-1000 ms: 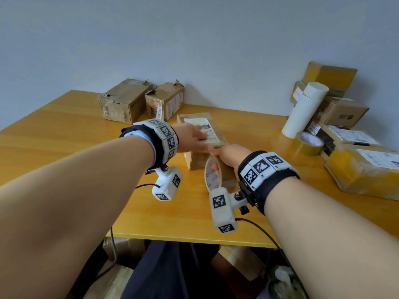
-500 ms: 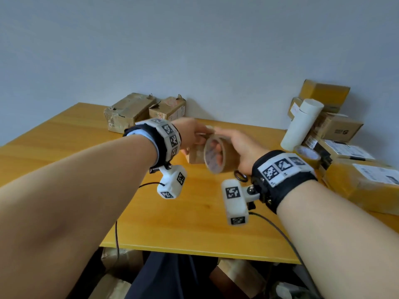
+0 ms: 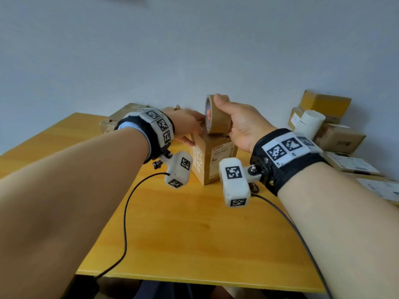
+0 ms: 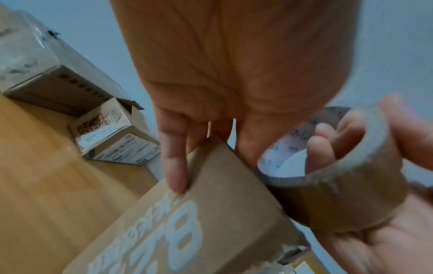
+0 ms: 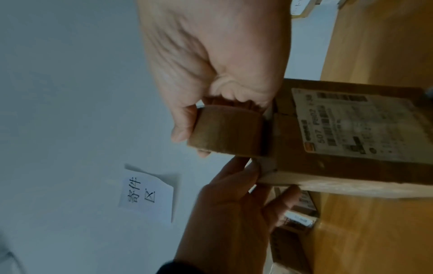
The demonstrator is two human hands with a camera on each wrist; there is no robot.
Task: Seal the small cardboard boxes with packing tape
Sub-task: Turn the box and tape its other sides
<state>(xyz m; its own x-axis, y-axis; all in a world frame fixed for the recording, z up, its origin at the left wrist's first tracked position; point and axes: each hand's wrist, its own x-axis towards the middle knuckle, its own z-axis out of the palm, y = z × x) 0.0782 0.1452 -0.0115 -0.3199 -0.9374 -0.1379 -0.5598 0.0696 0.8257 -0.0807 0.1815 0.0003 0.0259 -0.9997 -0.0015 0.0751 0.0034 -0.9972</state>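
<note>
A small cardboard box (image 3: 216,162) with a white shipping label (image 5: 356,126) stands upright on the yellow wooden table (image 3: 194,234). My left hand (image 3: 187,128) holds the box's top left corner, thumb (image 4: 175,166) on the printed side and fingers over the top. A roll of brown packing tape (image 3: 218,119) sits in my right hand (image 3: 237,121), thumb on its outer face and fingers through the core. The roll (image 5: 229,131) is upright, with its lower edge at the box's top end. No loose tape end is visible.
Two worn cardboard boxes (image 3: 121,119) sit at the back left by the wall. A stack of boxes (image 3: 339,137) and a white roll (image 3: 311,124) fill the back right corner. A paper note (image 5: 147,198) hangs on the wall. Cables trail from both wrist cameras.
The box lay flat on the table; now it stands on end. My right hand has lifted the tape roll from the box's near side up to its top. My view has tilted upward.
</note>
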